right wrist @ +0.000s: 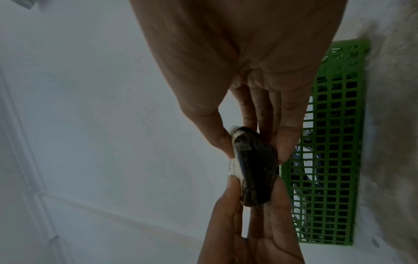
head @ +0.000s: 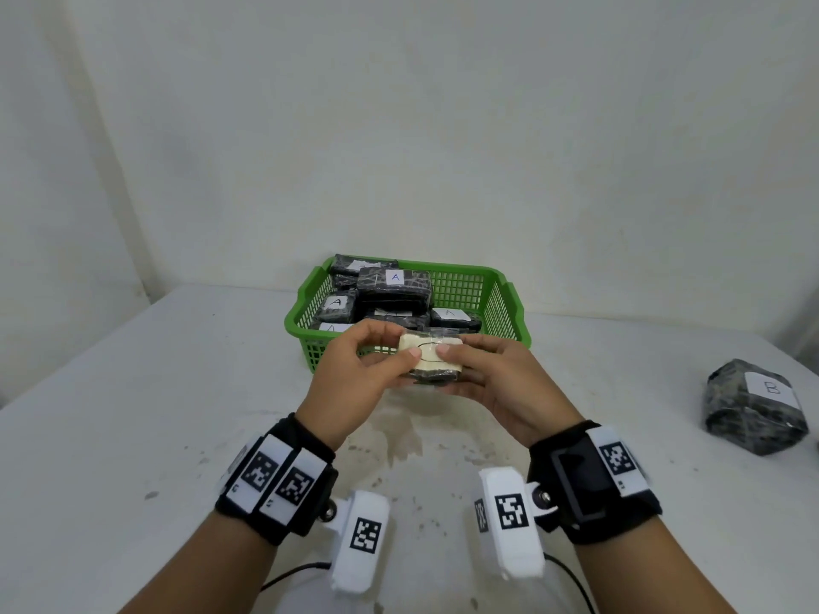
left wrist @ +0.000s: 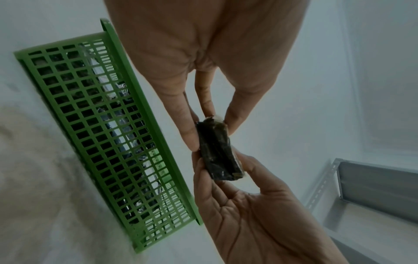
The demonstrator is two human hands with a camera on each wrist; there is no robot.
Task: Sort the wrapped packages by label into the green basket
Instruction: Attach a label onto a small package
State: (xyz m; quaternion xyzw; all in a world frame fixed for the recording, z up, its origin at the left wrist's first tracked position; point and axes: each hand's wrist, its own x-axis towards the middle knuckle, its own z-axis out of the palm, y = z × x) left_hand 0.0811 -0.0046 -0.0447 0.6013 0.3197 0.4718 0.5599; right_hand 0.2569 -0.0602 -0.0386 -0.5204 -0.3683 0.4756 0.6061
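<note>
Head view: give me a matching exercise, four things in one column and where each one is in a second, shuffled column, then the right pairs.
Things:
1. package marked B
2. packages marked A
3. small package
4. green basket

Places:
a. pinched between the left hand and right hand, above the table
b. on the table, far side, behind the hands
c. alone on the table, at the right
d. piled inside the basket

Pairs: 1-c, 2-d, 3-a, 4-b

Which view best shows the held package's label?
The head view: the held package turns its pale label up, thumbs partly covering it. Both wrist views show only its dark edge, pinched between fingers.
</note>
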